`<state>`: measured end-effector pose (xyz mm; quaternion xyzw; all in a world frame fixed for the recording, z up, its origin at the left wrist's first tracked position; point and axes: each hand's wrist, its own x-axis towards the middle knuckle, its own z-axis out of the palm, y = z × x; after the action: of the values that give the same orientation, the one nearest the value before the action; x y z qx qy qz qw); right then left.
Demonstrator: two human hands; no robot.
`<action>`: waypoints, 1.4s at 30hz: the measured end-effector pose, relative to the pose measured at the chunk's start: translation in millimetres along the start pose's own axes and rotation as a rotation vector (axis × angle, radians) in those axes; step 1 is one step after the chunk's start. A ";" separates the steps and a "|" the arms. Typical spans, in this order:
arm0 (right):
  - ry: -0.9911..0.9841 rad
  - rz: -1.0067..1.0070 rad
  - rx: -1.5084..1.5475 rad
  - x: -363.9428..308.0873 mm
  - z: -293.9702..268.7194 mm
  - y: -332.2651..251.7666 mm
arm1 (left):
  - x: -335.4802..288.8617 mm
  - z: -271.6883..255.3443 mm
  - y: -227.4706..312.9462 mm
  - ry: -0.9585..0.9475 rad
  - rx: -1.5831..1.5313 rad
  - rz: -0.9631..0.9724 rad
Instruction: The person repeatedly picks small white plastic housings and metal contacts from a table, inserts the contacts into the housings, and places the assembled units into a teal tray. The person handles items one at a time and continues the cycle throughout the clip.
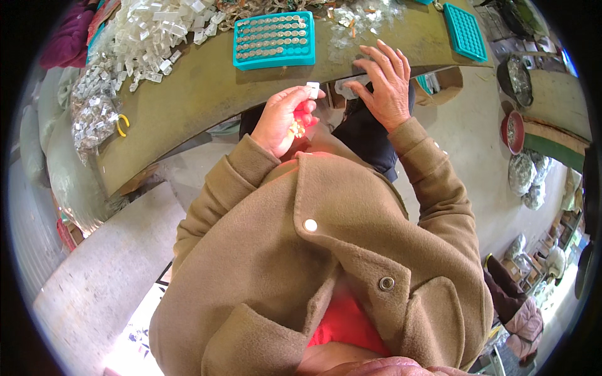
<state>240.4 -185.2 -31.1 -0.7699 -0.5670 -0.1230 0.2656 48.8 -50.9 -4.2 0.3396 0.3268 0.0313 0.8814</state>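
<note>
Starting at nine o'clock, a clear bag of small parts (93,116) lies on the worktop (200,94), and at about eleven o'clock a loose heap of white plastic clips (153,34) is waiting, which suggests a good deal of the work is left. Toward twelve o'clock a teal tray (274,39) has its pockets filled in rows with small round metal pieces, so that tray looks close to complete (a second teal tray (465,31) at one o'clock shows no filling that can be made out). Just below the full tray, the left hand (285,119) has its grip closed, pinching one small white clip (313,89) between thumb and fingertips, off the worktop edge; a few yellowish bits sit cupped in the palm, too small to identify. The right hand (384,84) rests beside it with its grip loose and fingers spread on the worktop edge, holding nothing visible. The brown coat (326,250) hides the lap, and the bowls (515,103) at three o'clock are blurred by the bent rim.
</note>
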 end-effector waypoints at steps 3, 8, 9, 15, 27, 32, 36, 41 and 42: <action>0.009 0.008 0.005 1.2 2.5 -1.3 | 1.1 1.1 -1.7 -0.015 -0.089 -0.006; 0.048 -0.060 0.023 0.5 5.8 0.6 | -0.1 1.2 -2.5 0.013 -0.008 -0.002; 0.059 -0.077 0.032 0.5 6.3 2.8 | -0.2 0.8 -2.7 -0.001 -0.011 0.005; 0.136 -0.197 0.136 -3.4 14.5 12.3 | 1.7 -0.8 -7.9 -0.021 -0.093 0.024; 0.039 0.329 0.701 7.4 -6.0 -28.6 | 2.6 -1.7 -4.4 0.001 -0.113 -0.044; -0.020 0.601 1.298 17.1 -5.5 -58.7 | -1.9 0.1 0.9 -0.043 -0.208 -0.003; -0.023 0.638 1.500 18.5 3.7 -73.3 | -6.1 3.5 1.4 -0.099 -0.279 0.029; -0.041 0.572 1.374 17.0 10.6 -80.6 | -9.6 -0.6 3.1 -0.118 -0.327 0.049; -0.041 0.565 1.306 17.7 11.0 -80.5 | -9.3 -1.6 3.1 -0.087 -0.329 0.052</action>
<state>169.4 -147.4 -9.9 -0.5731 -0.3084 0.3300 0.6838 41.1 -50.1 2.0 0.2001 0.2702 0.0923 0.9373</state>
